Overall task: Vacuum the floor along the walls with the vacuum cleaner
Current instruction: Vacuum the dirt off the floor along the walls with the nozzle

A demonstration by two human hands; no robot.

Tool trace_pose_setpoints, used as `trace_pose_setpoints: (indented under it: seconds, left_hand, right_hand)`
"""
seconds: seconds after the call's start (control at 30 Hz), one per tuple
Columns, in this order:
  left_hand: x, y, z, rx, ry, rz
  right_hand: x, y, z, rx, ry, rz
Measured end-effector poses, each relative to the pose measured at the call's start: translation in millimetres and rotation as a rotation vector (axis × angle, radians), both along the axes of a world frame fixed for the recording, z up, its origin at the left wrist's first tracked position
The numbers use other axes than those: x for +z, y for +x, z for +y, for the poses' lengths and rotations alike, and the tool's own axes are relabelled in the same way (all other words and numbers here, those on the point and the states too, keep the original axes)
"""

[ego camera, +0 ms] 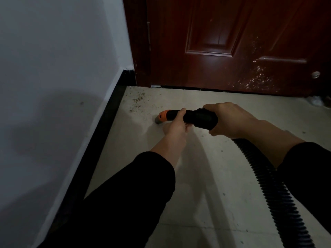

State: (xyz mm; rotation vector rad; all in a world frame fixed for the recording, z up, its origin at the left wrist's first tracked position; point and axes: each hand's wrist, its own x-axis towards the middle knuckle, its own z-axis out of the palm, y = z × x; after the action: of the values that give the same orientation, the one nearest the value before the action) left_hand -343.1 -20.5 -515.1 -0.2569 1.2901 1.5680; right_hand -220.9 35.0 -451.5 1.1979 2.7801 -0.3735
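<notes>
You held the vacuum nozzle (198,118) w/ both hands: left hand (174,127) curled round its front, right hand (232,120) round the rear by the ribbed hose (268,178). Orange tip (163,115) was down at the floor (215,185) just beyond your left hand, crumbs (138,100) further ahead.

left hand (174,127) ahead of right hand (231,120), both curled in grip
</notes>
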Motion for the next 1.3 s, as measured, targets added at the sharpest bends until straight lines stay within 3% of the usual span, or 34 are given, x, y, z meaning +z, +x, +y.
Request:
trace_pose_setpoints:
  seconds: [0.47,1.3]
  left_hand:
    - [-8.3,-26.5,-21.8,0.057,-0.132,0.131]
    - [-15.6,-78.1,-50.7,0.136,-0.223,0.166]
  right_hand:
    - [-16.4,-29.6,-30.5,0.029,-0.010,0.055]
    - [-29.4,-84.1,-57.8,0.126,-0.019,0.089]
